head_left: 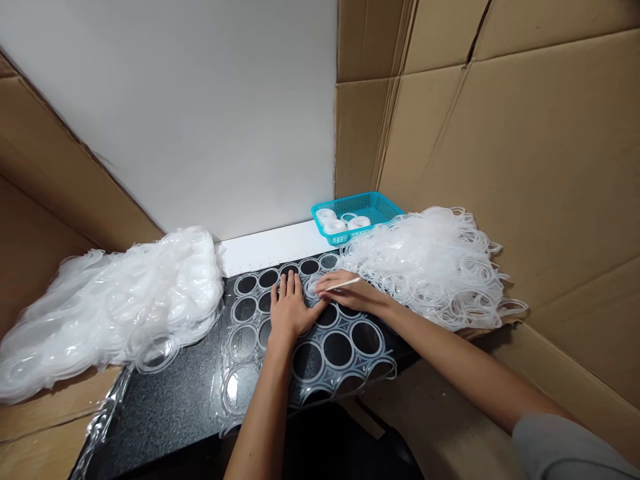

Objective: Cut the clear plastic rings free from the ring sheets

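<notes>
A clear plastic sheet with rows of round rings lies on the dark speckled table. My left hand rests flat on it with the fingers spread, its thumb reaching toward my right hand. My right hand is closed around a thin white stick, which points up to the right; its lower end is hidden by the fingers. Those fingers are at a ring in the sheet's upper part, where a loose-looking clear round piece shows beside them.
On the left is a large pile of clear ringed sheets. A heap of translucent rings and strips sits on the right. Behind it stands a turquoise basket holding several white ring rolls. Cardboard walls enclose the table.
</notes>
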The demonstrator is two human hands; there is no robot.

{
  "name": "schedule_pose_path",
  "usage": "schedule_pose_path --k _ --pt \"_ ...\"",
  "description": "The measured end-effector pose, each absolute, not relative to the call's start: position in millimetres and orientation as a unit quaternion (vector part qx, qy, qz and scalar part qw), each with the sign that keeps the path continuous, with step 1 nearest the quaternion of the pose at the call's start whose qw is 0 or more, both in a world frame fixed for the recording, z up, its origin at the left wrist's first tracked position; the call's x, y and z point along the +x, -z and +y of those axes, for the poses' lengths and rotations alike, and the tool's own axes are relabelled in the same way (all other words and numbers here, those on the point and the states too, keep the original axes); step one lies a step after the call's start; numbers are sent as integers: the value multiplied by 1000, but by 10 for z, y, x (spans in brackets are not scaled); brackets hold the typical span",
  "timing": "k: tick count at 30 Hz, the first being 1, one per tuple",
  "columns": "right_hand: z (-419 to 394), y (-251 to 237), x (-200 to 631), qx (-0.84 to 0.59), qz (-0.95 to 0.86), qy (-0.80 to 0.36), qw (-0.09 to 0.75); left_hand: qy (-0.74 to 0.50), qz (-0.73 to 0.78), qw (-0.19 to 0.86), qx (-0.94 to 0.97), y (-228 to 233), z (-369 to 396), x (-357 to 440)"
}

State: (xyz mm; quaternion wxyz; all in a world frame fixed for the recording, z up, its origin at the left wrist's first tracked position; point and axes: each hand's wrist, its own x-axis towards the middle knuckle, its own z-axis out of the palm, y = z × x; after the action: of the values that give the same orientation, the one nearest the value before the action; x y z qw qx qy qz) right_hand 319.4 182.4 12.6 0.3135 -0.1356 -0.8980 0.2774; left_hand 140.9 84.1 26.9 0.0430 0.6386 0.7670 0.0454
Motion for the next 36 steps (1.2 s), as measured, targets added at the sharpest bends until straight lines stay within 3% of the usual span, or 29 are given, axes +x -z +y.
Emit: schedule_pose_path --k 6,15,21,30,36 --pt "1930 -204 3101 -127 -937 -157 286 -60 764 28 642 -251 817 1423" --pt "1904 -316 3003 -256 -847 -382 266 -59 730 30 680 -279 734 1176" --pt "1821 -271 2934 -251 -793 -474 288 -52 722 27 689 -321 621 935" --pt "1736 -193 2856 -245 -779 -501 287 -42 731 28 681 -322 591 907" --pt "1684 -215 2880 -222 -808 -452 307 -37 733 33 678 -325 592 919"
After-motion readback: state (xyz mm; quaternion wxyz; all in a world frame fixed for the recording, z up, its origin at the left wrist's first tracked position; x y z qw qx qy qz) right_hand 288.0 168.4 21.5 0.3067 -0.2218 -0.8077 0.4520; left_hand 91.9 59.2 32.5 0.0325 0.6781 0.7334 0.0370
